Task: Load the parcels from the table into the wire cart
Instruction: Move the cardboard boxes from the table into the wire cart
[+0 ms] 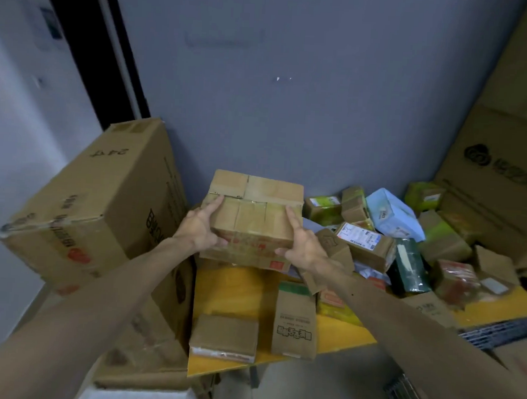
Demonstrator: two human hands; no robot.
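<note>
Now the left grip (198,230) and right grip (303,247) clasp the box (255,214) on its opposite sides, holding it above the table (230,289), probably because it is too wide for one.

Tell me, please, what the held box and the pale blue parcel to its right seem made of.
Box: brown cardboard, matte, with glossy clear tape across its seams. Pale blue parcel: probably a soft plastic mailer, judging by its creased, faintly shiny skin; paper is possible.
</note>
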